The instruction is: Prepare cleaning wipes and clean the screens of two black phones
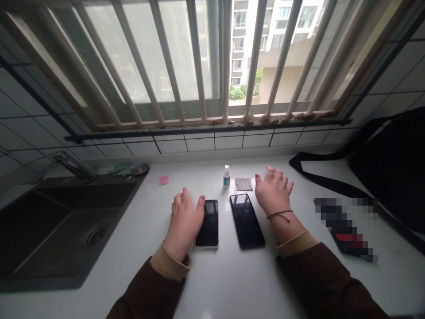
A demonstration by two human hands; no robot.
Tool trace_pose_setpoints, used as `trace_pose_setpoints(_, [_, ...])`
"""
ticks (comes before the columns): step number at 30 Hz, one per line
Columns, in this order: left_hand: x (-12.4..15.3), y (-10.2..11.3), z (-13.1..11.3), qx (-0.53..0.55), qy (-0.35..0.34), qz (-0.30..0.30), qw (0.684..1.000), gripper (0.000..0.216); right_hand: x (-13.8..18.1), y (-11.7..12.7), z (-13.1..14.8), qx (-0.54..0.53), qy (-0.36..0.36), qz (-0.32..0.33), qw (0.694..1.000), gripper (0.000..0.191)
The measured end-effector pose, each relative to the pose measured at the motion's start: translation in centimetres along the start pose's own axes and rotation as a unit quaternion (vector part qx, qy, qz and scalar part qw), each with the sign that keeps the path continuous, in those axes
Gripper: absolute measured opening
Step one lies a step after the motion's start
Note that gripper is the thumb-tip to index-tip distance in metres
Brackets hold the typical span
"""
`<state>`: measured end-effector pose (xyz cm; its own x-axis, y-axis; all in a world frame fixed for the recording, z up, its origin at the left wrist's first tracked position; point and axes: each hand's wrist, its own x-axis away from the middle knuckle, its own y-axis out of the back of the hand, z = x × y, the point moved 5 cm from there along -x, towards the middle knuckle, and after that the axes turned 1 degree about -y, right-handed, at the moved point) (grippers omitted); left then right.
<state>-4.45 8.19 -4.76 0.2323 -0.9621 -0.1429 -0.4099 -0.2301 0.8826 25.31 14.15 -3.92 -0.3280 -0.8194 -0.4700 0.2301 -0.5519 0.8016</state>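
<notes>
Two smartphones lie face up on the white counter. My left hand (184, 219) is just left of the smaller smartphone (209, 223), its thumb by the phone's upper left edge; whether it touches I cannot tell. Its fingers are apart and hold nothing. To the right lies the larger black smartphone (247, 221), slightly tilted. My right hand (274, 190) is beside that phone's upper right, fingers spread and bent, with nothing in them. Behind the phones stand a small white spray bottle (226, 177) and, flat beside it, a folded grey cloth (244, 184).
A dark sink (75, 248) with a faucet (75, 167) takes up the left. A pink slip (163, 180) lies near it. On the right are a black bag (392, 164) with its strap and a blurred-out item (347, 230). A barred window rises behind the counter (215, 283).
</notes>
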Motion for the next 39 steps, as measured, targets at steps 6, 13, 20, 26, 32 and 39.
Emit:
trace_pose_setpoints(6, [0.4, -0.4, -0.5, 0.012, -0.023, 0.061, 0.998, 0.086, 0.1, -1.2, 0.2, -0.017, 0.038, 0.088, 0.995, 0.053])
trace_pose_setpoints(13, [1.8, -0.7, -1.8, -0.011, -0.082, 0.111, 0.99, 0.079, 3.7, -1.6, 5.4, -0.068, 0.252, 0.233, 0.937, 0.052])
trace_pose_setpoints(20, [1.9, -0.8, -2.1, -0.038, -0.09, 0.109, 0.989, 0.074, 4.3, -1.9, 5.8, -0.016, 0.258, 0.279, 0.925, 0.033])
trace_pose_setpoints(26, [2.1, -0.8, -2.3, -0.048, -0.091, 0.104, 0.989, 0.073, 4.3, -2.2, 5.6, 0.002, 0.244, 0.281, 0.928, 0.034])
trace_pose_setpoints(32, [1.6, -0.5, -1.8, -0.029, -0.052, 0.095, 0.994, 0.072, 3.1, -1.5, 4.9, -0.024, 0.223, 0.238, 0.945, 0.044])
trace_pose_setpoints(39, [1.9, -0.6, -2.0, -0.037, -0.074, 0.082, 0.993, 0.074, 3.4, -1.5, 5.0, -0.061, 0.249, 0.257, 0.932, 0.045])
